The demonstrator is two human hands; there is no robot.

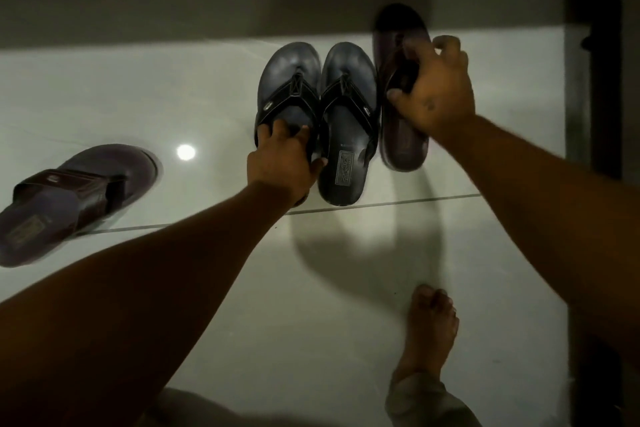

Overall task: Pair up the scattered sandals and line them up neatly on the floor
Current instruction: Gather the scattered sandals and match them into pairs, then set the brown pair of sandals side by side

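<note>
Your left hand (282, 159) has its fingers closed over the heel of the left black leather thong sandal (287, 90), which lies touching its mate, the right black thong sandal (346, 135), on the pale glossy tiled floor (346, 270). Your right hand (433, 94) grips the strap of a dark brown slide sandal (401, 146) just beside that pair — its partner, the brown slide with a broad strap (69, 198), lies well apart at the left. Nudge carelessly and you'll likely skew the black pair — the tiles look slippery.
</note>
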